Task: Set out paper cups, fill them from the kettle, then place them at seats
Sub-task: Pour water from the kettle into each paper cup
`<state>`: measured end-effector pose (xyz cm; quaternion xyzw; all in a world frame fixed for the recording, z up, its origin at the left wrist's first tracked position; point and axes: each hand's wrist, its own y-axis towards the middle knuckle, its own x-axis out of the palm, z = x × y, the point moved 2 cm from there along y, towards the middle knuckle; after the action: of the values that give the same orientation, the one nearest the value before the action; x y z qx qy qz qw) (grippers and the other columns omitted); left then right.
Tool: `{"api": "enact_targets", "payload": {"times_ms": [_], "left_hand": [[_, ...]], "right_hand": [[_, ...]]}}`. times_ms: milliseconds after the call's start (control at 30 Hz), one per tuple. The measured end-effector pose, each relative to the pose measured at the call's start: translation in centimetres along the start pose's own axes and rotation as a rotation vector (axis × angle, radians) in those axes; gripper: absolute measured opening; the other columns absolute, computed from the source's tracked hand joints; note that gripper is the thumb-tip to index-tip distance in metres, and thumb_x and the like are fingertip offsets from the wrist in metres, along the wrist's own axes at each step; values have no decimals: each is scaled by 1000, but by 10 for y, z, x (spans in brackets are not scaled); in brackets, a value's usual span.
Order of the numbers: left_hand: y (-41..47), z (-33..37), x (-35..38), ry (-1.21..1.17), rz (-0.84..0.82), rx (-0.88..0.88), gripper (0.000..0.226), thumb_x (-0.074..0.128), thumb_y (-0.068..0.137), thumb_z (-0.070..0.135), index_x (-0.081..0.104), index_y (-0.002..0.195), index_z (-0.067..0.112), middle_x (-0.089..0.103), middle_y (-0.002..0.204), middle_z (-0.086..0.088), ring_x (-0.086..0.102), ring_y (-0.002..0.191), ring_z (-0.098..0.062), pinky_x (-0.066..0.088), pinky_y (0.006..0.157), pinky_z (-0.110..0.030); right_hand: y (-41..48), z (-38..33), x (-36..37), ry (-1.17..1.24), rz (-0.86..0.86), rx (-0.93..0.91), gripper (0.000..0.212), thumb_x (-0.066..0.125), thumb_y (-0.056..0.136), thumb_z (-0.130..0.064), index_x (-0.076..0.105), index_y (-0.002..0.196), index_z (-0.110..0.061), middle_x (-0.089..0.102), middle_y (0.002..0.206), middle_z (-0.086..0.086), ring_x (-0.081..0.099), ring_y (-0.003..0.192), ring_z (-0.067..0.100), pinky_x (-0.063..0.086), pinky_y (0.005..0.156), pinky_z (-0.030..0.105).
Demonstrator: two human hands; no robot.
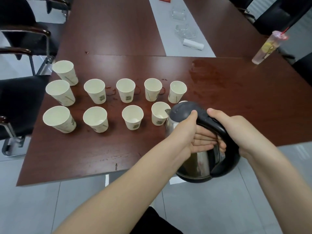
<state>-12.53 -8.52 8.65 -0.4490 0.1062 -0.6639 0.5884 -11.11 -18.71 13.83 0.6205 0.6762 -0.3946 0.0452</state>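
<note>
Left hand [186, 132] and right hand [233, 128] grip kettle [199, 163] handle, fingers [204, 141] curled underneath.

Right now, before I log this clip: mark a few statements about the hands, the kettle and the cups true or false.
1. The left hand and the right hand both grip the kettle. True.
2. The kettle stands upright on the table. False: it is held up and tilted, with its spout at the rim of a near-row cup.
3. The paper cups are stacked in one tower. False: they stand apart in rows, upright.
4. A plastic drink cup with a straw stands at the far right. True.
</note>
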Motion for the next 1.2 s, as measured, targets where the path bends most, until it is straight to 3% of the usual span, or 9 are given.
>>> {"api": "enact_targets", "payload": {"times_ms": [1200], "left_hand": [[14,13,-3,-108,5,-67,79,27,98,57,63,69,-7,65,55,-15,65,54,-21,56,55,-26]], "right_hand": [[20,-19,-1,-65,-80,48,65,56,86,-55,54,48,-3,45,39,15,43,35,23,40,45,26]]}}
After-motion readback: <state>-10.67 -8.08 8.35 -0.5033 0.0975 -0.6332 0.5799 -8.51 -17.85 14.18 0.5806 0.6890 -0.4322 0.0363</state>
